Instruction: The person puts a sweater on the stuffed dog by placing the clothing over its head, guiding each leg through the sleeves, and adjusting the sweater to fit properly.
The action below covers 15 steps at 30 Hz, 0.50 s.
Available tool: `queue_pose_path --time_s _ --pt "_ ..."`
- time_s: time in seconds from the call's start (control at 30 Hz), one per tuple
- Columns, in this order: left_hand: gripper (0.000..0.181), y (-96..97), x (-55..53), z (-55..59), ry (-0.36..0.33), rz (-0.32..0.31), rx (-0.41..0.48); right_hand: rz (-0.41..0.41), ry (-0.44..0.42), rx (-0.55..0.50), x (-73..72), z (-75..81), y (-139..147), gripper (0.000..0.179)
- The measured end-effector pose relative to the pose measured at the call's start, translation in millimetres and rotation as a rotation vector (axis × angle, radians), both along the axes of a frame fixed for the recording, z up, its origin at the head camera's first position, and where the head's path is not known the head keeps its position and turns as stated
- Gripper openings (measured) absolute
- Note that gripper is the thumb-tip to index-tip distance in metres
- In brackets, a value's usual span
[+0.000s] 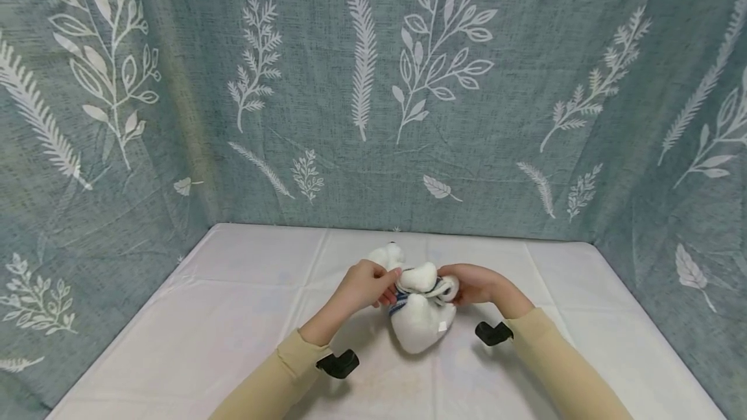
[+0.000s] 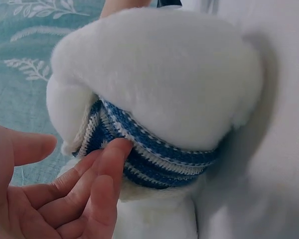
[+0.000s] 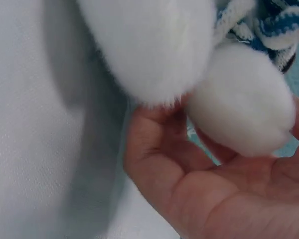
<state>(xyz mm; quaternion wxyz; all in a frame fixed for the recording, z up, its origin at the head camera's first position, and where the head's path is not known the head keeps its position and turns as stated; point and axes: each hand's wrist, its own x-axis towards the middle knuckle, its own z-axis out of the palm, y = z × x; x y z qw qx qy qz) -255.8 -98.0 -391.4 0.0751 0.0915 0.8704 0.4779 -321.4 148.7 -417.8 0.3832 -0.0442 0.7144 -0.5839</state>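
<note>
A white plush toy [image 1: 419,326] with a small pale tag lies on the table, its rounded white body toward me. Around its middle sits a blue-and-white striped knit garment [image 2: 164,159]. The fingertips of my left hand [image 1: 364,285] touch the knit at its edge, with the thumb held apart from them in the left wrist view. My right hand [image 3: 204,184] curls round a stubby white limb [image 3: 241,99] on the toy's right side. Loose knit bands [image 3: 284,27] show beyond that limb. Part of the toy is hidden behind the left hand.
A white cloth covers the table [image 1: 245,290]. Grey-green curtains [image 1: 327,83] with white leaf prints surround it at the back and both sides. A black wrist device [image 1: 338,364] is strapped at the left cuff, another device [image 1: 493,333] at the right.
</note>
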Motion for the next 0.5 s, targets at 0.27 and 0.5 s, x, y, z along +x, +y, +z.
queue_pose_path --time_s 0.27,0.5 --pt "0.048 2.0 -8.1 4.7 0.007 -0.007 -0.002 -0.119 0.002 -0.046 5.3 5.8 -1 0.043" --pt "0.056 4.6 -19.7 11.6 0.025 0.037 -0.020 -0.216 0.200 -0.082 17.2 17.8 -3 0.054"
